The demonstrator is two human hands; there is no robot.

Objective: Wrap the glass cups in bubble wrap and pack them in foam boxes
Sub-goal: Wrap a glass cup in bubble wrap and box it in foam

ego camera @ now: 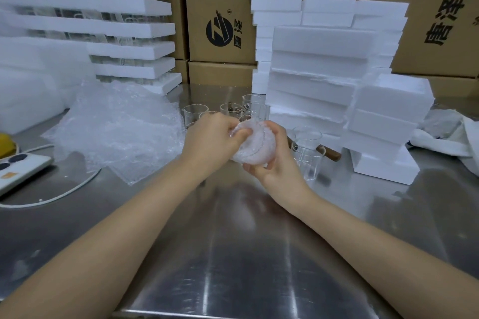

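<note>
Your left hand (212, 137) and right hand (274, 160) both clamped on wrapped cup (252, 145), held above table (233, 241). Foam boxes (383, 122) lie right, nearer right hand.

1. Two hands: the left hand (211, 141) and the right hand (278, 160).
2. One bubble-wrapped cup (252, 145), held between them.
3. Bare glass cups (307, 153) on the tabletop (233, 241): about seven can be made out; those behind the hands overlap, so the exact number cannot be told.
4. One loose heap of bubble wrap (116, 132).
5. Foam boxes (321, 65): several stacks at the right; too many overlap for a sure count.
6. One white cloth (451, 137).
7. One phone (20, 167).
</note>
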